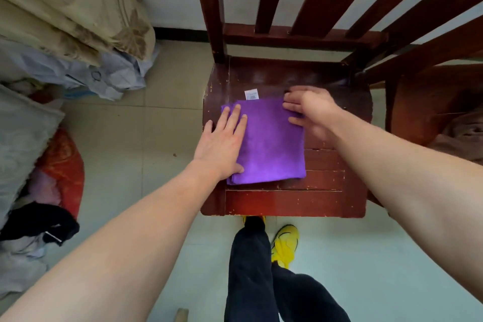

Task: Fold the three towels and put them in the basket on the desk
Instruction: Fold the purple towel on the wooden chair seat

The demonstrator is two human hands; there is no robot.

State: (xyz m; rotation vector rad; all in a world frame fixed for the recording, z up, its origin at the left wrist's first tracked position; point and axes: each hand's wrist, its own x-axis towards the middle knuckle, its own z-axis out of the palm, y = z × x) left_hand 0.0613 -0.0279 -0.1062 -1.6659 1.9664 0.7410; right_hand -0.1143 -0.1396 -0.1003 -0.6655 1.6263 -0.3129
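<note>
A purple towel (pixel 271 146) lies folded into a rectangle on the seat of a dark red wooden chair (pixel 287 201), a white label sticking out at its far edge. My left hand (pixel 222 144) lies flat with fingers spread on the towel's left side. My right hand (pixel 311 110) rests on the towel's far right corner, fingers apart; it grips nothing. No basket, desk or other towel is in view.
The chair's slatted back (pixel 287 8) rises ahead. A second wooden chair (pixel 428 102) with brown cloth stands at the right. Bedding, bags and clothes (pixel 52 73) pile up on the left. My legs and yellow shoes (pixel 285 246) stand on the tiled floor below the seat.
</note>
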